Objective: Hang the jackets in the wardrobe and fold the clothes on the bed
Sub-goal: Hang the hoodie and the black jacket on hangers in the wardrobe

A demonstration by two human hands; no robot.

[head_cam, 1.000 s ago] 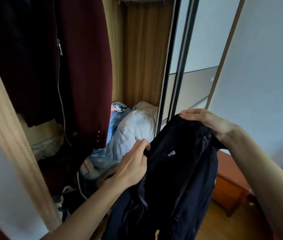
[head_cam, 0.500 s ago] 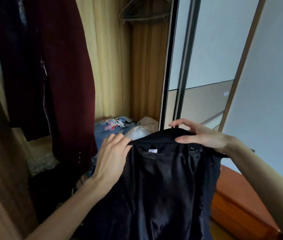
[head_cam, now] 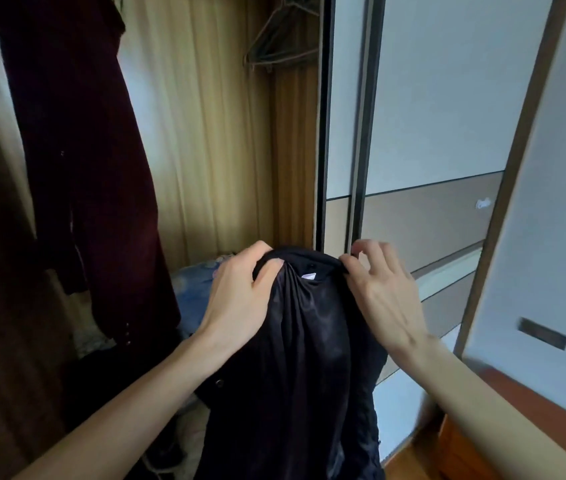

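1. A moment before, the two hands held the collar of the black jacket (head_cam: 295,368) wide apart, so the top edge was flat and the lining was spread open. Then the hands moved close together, and the collar bunched up into a small hump between them.

2. The left hand (head_cam: 240,306) gripped the left side of that hump. Its fingers (head_cam: 257,252) were curled over the top and the thumb pressed on the shiny lining.

3. The right hand (head_cam: 383,299) pinched the right side of the hump with the thumb and first finger. Its other fingers were spread out and held nothing.

4. I think this meant the jacket was being made ready for a hanger. It was not hung up yet.

5. The empty hangers (head_cam: 283,39) were high above the jacket, inside the wardrobe.

6. The jacket hung down from the hands in long folds, in front of the open wardrobe. It was black and smooth inside, with a small white tag (head_cam: 309,276) just under the collar.

7. A dark red coat (head_cam: 84,161) hung to the left of the jacket. A blue cloth (head_cam: 193,296) lay behind it, low in the wardrobe. The sliding door (head_cam: 426,133) stood to its right.
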